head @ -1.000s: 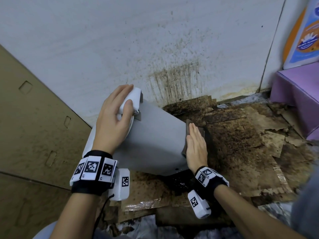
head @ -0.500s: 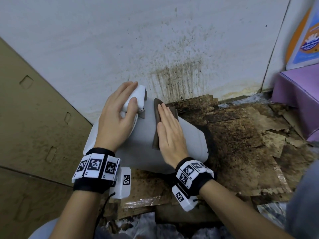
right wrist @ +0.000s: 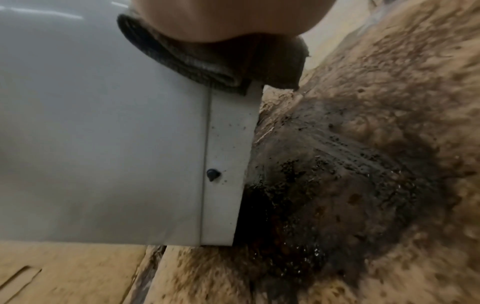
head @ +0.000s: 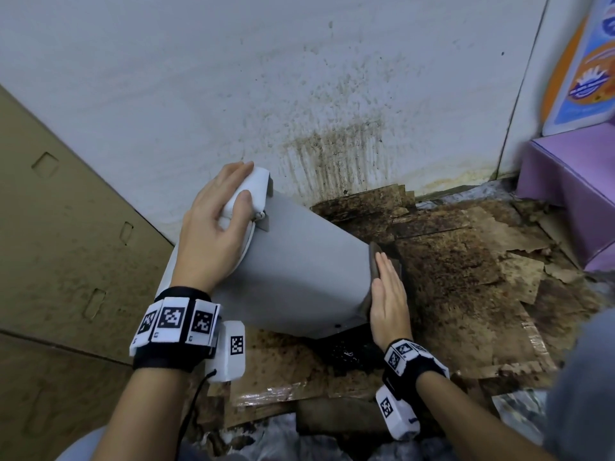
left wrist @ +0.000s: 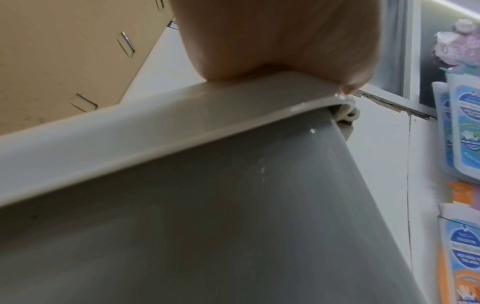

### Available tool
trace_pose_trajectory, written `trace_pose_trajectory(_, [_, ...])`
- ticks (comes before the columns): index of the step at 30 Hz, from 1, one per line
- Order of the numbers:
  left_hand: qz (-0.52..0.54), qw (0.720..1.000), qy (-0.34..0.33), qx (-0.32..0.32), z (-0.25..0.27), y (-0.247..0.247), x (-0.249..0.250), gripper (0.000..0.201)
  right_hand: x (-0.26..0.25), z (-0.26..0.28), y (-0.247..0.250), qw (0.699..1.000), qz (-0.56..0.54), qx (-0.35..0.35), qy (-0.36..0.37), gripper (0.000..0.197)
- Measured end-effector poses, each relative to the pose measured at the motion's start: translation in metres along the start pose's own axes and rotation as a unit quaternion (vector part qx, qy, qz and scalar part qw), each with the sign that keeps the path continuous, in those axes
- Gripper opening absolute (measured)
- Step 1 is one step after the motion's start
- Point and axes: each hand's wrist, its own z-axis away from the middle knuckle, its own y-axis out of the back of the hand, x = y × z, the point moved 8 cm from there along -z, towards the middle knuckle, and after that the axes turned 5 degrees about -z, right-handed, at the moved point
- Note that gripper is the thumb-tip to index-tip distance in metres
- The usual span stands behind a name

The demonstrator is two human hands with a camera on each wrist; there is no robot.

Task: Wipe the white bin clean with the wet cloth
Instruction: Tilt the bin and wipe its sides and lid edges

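The white bin [head: 299, 271] lies tilted on its side, lid end up-left by the wall, base down-right. My left hand [head: 213, 227] grips the white lid's edge, fingers and thumb curled over it; in the left wrist view the palm [left wrist: 272, 41] sits on the lid rim [left wrist: 155, 131]. My right hand [head: 387, 294] lies flat with straight fingers, pressing the dark wet cloth [head: 374, 261] onto the bin's base end. The right wrist view shows the folded cloth [right wrist: 207, 61] under the hand [right wrist: 221, 18], hanging over the edge of the bin [right wrist: 103, 144].
Stained, torn cardboard [head: 466, 277] covers the floor, with a dark wet patch [right wrist: 311, 195] under the bin's base. A splattered white wall [head: 332, 144] stands behind. A brown cardboard panel [head: 66, 244] leans at the left, a purple box [head: 572, 188] at the right.
My right hand has slid the cloth along the bin's side from near the lid down to the base end. The left hand keeps its hold on the lid.
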Motion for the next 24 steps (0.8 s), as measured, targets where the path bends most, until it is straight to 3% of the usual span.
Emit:
trace_pose_trajectory(6, [-0.001,1.0,0.002,0.005,-0.002,-0.001,0.0,0.039,0.002,-0.002,-0.003,0.999,-0.027,0.011,-0.032,0.06])
trace_pose_trajectory(15, [-0.014,1.0,-0.005,0.005,-0.002,-0.001,0.002,0.04,-0.039,-0.005,-0.019,0.995,0.007,0.066,-0.071,0.08])
trace_pose_trajectory(24, [-0.019,1.0,-0.006,-0.002,-0.004,-0.004,0.002,0.041,-0.142,-0.014,-0.051,0.998,-0.016,-0.044,0.031,0.077])
